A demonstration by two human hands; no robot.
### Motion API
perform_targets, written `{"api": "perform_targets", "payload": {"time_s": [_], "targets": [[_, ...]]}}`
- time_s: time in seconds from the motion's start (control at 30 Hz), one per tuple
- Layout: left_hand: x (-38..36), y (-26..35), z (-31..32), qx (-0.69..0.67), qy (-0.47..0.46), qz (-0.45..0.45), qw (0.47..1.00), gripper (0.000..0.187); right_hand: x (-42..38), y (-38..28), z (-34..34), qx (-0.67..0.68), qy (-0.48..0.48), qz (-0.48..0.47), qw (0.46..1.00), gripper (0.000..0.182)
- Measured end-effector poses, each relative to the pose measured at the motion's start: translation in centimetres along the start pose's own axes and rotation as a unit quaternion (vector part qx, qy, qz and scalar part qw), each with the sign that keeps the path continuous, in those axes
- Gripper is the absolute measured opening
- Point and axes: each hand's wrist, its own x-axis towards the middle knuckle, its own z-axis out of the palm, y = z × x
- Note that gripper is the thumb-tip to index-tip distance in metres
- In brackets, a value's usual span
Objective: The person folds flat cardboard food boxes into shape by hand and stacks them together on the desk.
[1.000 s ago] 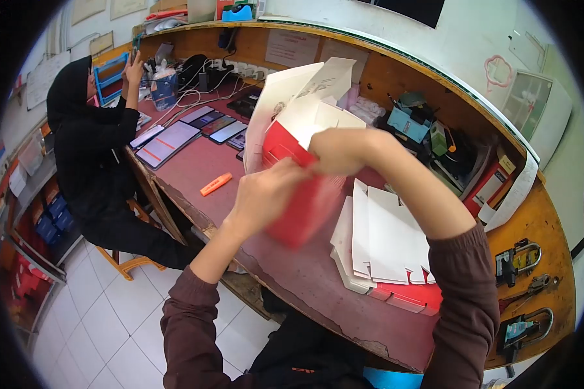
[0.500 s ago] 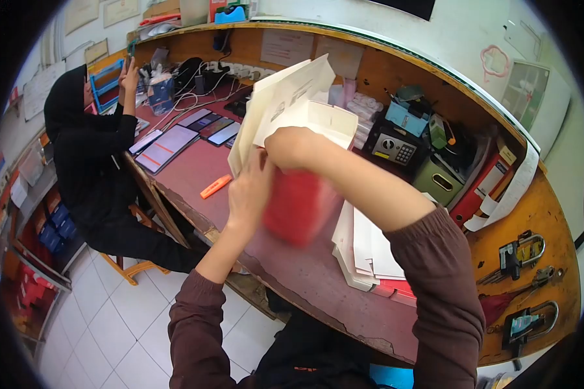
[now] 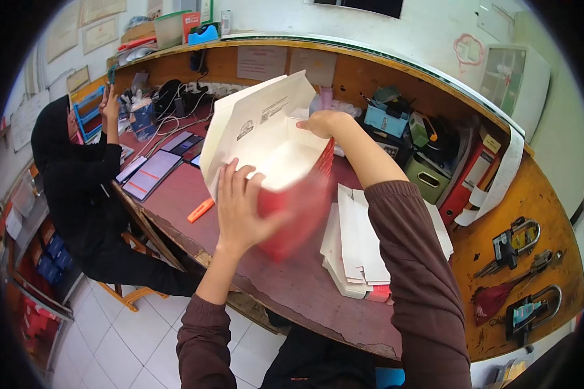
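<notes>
A cardboard box (image 3: 291, 159), white inside with red outer walls, is between my hands above the desk. Its wide printed lid (image 3: 256, 113) stands raised at the back left. My right hand (image 3: 326, 123) pinches the far right corner, thumb at the inner side. Against the near left corner lies my left hand (image 3: 243, 211), with fingers spread over the white edge and the thumb across the blurred red front wall. To the right, a stack of flat white and red cardboard pieces (image 3: 357, 246) rests on the desk.
An orange marker (image 3: 200, 211) and several phones and a tablet (image 3: 152, 174) lie at the left of the desk (image 3: 363, 324). A person in black (image 3: 78, 181) sits beyond. Padlocks (image 3: 516, 243) and a red binder (image 3: 470, 175) are at the right.
The box has turned and tipped, so its inside now faces me more. My left hand has spread its fingers on the near corner; my right hand has moved up and right along the rim.
</notes>
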Motion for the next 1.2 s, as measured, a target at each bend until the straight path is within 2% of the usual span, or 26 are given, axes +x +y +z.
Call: {"api": "perform_targets", "payload": {"time_s": [0.13,0.23,0.3,0.33,0.4,0.47,0.5,0.57,0.63,0.67,0.7,0.73,0.77,0.8,0.87,0.9,0.93,0.97,1.0,1.03,1.07,1.13,1.17,1.2], "targets": [[-0.1,1.0,1.0,-0.046,0.009,-0.01,0.999,0.058,-1.0,0.9,1.8,0.039,0.013,0.009,0.999,0.061],[-0.5,0.9,1.1,-0.006,0.02,-0.028,0.999,0.05,-2.2,1.1,2.2,0.124,0.065,0.045,0.989,0.063],[-0.8,0.9,1.0,-0.02,0.021,-0.027,0.999,0.048,-3.1,1.4,2.8,0.22,0.25,-0.045,0.942,0.063],[-1.2,1.0,1.0,-0.033,0.025,-0.031,0.999,0.046,-4.0,2.0,3.4,0.225,0.247,-0.043,0.942,0.063],[-1.5,1.8,0.7,-0.041,0.003,-0.033,0.999,0.045,-10.2,2.3,3.1,0.371,0.367,-0.118,0.845,0.059],[-1.3,3.8,0.7,0.054,0.018,-0.093,0.994,0.059,-14.2,3.7,5.3,0.419,0.39,-0.138,0.808,0.056],[-2.0,5.0,1.3,0.007,0.052,-0.129,0.99,0.07,-16.9,4.0,6.6,0.482,0.364,-0.14,0.784,0.054],[-3.4,9.0,3.0,0.017,0.097,-0.085,0.991,0.065,-22.0,4.7,9.5,0.563,0.319,-0.152,0.747,0.053],[-3.8,14.4,4.9,-0.167,-0.043,0.038,0.984,0.061,-26.2,5.1,12.6,0.609,0.286,-0.143,0.726,0.055],[-4.5,16.5,6.9,-0.202,-0.214,0.087,0.952,0.065,-28.0,4.9,13.9,0.633,0.272,-0.123,0.714,0.055],[-4.5,19.1,8.4,-0.261,-0.272,0.103,0.921,0.07,-29.5,4.6,15.2,0.637,0.271,-0.102,0.715,0.058],[-5.4,20.2,10.7,-0.298,-0.368,0.105,0.874,0.068,-30.9,4.3,16.4,0.639,0.271,-0.083,0.715,0.06],[-4.4,21.1,10.5,-0.361,-0.357,0.127,0.852,0.062,-32.1,4.1,17.7,0.643,0.273,-0.085,0.71,0.063],[-4.0,21.5,11.2,-0.363,-0.354,0.128,0.853,0.062,-33.7,3.9,18.9,0.66,0.24,-0.085,0.707,0.062],[-3.3,22.0,13.0,-0.203,-0.576,0.085,0.787,0.054,-36.3,3.9,20.3,0.674,0.211,-0.085,0.703,0.061],[-3.2,21.6,13.0,-0.189,-0.527,0.127,0.819,0.043,-37.3,3.7,20.8,0.69,0.188,-0.081,0.694,0.059],[-3.4,21.1,13.3,-0.189,-0.529,0.13,0.817,0.043,-38.1,3.5,21.2,0.706,0.165,-0.078,0.685,0.057],[-3.2,20.7,13.4,-0.236,-0.514,0.124,0.815,0.033,-38.6,3.2,21.6,0.708,0.166,-0.077,0.682,0.057],[-2.9,20.5,13.5,-0.281,-0.498,0.118,0.812,0.032,-38.8,3.0,22.1,0.715,0.157,-0.067,0.678,0.053],[-2.5,20.4,13.8,-0.318,-0.52,0.071,0.79,0.031,-38.7,2.8,22.5,0.722,0.148,-0.058,0.674,0.05],[-2.1,20.3,13.8,-0.314,-0.522,0.072,0.79,0.031,-38.5,2.5,22.8,0.724,0.15,-0.06,0.671,0.05],[-1.6,20.0,13.5,-0.298,-0.522,0.049,0.798,0.032,-37.7,1.7,23.3,0.711,0.138,-0.03,0.689,0.041],[-1.5,19.9,13.3,-0.296,-0.47,0.078,0.828,0.032,-37.4,1.4,23.2,0.71,0.141,-0.033,0.689,0.041],[-1.7,19.9,13.1,-0.294,-0.469,0.081,0.829,0.032,-37.1,1.1,23.2,0.711,0.148,-0.012,0.687,0.038]]}}
